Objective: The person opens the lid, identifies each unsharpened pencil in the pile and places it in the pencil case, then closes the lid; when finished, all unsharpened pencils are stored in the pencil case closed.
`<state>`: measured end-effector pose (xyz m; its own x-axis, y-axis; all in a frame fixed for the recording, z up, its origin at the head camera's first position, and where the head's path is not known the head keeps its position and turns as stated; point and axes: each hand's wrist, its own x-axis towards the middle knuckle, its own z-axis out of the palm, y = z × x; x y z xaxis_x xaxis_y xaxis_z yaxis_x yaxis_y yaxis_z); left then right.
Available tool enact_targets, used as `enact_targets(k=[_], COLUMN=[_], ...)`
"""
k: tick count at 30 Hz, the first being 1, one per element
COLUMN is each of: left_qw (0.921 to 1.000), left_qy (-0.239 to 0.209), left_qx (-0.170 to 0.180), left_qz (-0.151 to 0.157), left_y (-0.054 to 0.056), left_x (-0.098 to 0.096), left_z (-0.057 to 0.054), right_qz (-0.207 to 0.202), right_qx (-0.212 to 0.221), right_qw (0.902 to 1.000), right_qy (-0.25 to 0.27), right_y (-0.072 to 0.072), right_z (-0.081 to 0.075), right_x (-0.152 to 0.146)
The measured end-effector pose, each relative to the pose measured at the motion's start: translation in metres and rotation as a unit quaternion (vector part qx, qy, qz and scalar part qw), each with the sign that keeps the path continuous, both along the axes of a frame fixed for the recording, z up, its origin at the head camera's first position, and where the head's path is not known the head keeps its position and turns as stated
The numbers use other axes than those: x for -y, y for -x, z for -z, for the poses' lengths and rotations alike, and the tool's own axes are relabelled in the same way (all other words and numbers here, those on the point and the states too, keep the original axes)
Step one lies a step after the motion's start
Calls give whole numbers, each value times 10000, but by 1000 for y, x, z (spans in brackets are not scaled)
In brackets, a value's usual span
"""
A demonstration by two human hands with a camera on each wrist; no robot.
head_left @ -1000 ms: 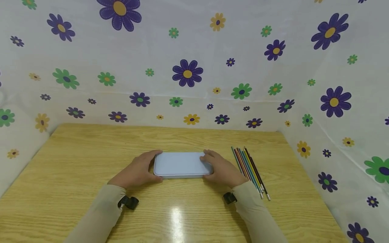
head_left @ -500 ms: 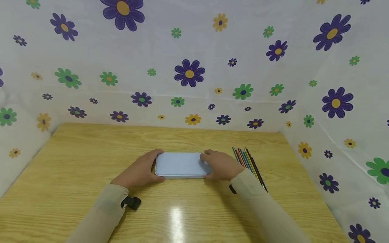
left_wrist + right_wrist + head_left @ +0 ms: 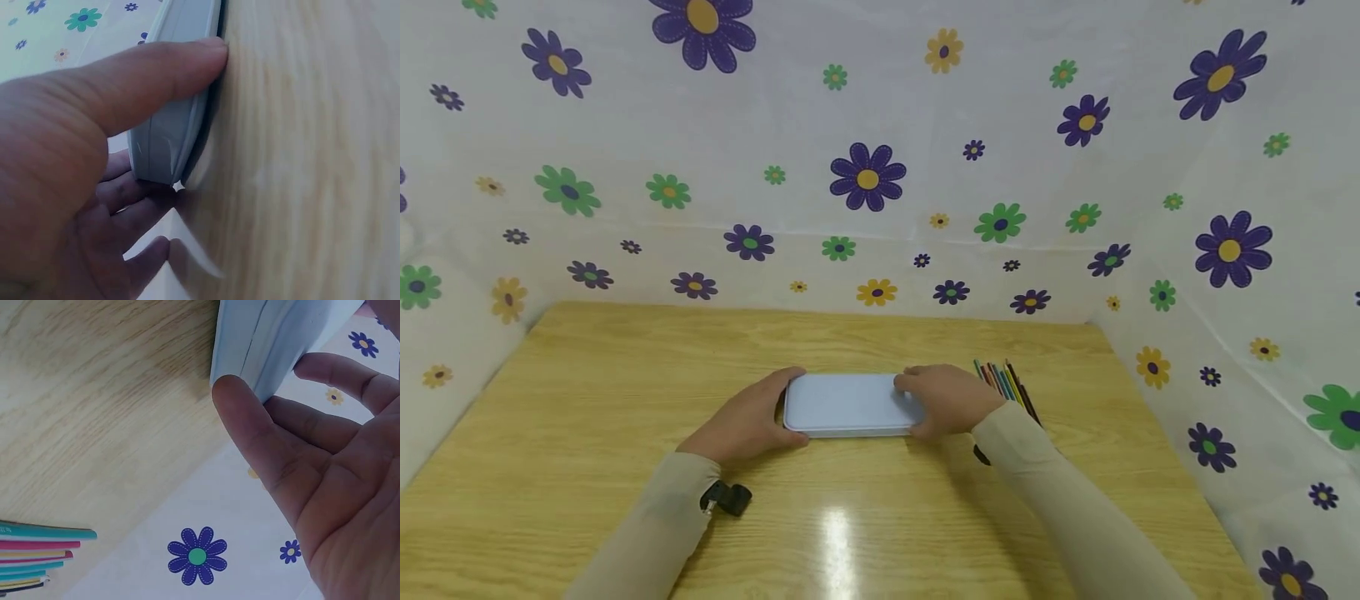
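A flat, rounded, pale blue pencil case (image 3: 850, 404) lies lengthwise across the middle of the wooden table. Its left end is held by my left hand (image 3: 741, 421), thumb along the near side and fingers around the far corner. My right hand (image 3: 951, 402) grips the other end, with a finger bent on the lid and the thumb at the near corner. In the right wrist view, a seam (image 3: 255, 345) runs along the case's side between lid and base. The lid is closed. Several pencils (image 3: 1006, 383) lie right of my right hand, their near ends hidden by my sleeve.
The wooden table (image 3: 625, 367) reaches back to a white cloth (image 3: 790, 125) printed with flowers, which also hangs at both sides. A black strap device (image 3: 730, 498) sits on my left wrist.
My right forearm has swung outward to the right and now covers more of the pencils. Both hands stay on the pencil case, which has barely shifted. The head view has moved slightly.
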<state>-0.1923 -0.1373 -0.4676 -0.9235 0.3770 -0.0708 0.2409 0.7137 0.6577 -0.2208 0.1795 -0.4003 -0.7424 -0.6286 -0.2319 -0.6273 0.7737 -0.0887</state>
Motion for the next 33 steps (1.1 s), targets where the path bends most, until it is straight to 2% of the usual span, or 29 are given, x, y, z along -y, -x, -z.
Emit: enact_targets(k=[10,16,24,30,33], left_qw=[9998,9998,9998,9995,9989], left_qy=[-125,-130,-171,-240,-353], left_qx=[5,89,107,13,86], left_qz=[150,92,83,214,281], left_y=[-1,0,3,5,7], left_x=[2,2,1,1,0], left_z=[3,0,1,2,4], right_qz=[-184,-199,-276,-80,16], right_qx=[35,73,78,72,30], right_qw=[9997,9992,9988,9996,9997], right_qy=[-135,-341,-397,-256,-256], right_y=[0,3,6,5,3], right_z=[-3,-8,-14,-11,-9], right_x=[6,11,10,9,7])
